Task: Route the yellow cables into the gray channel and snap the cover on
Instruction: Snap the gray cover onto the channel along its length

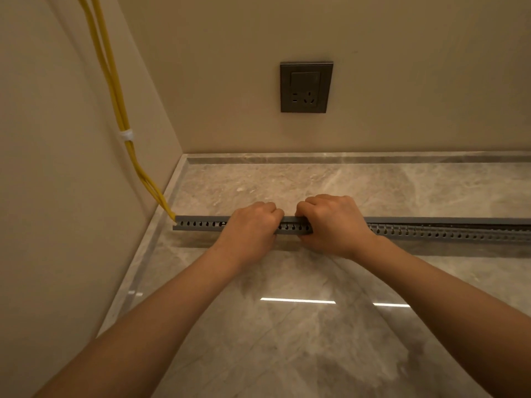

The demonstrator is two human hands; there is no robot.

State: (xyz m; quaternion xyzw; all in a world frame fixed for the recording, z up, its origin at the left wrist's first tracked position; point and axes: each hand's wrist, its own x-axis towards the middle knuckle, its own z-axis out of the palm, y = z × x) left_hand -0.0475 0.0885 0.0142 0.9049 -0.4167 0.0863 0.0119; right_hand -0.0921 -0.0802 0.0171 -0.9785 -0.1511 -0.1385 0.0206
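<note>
A long gray slotted channel lies across the marble floor from the left wall to the right edge of view. Its gray cover sits flush on the left part; right of my hands the cover stands slightly raised, with a dark gap under it. Yellow cables run down the left wall, bound by a white tie, and enter the channel's left end. My left hand and my right hand sit side by side on the channel, fingers curled over the cover, thumbs on the front side.
A dark wall socket is on the back wall above the floor. The glossy marble floor has a raised border along both walls. The channel lies a little away from the back wall.
</note>
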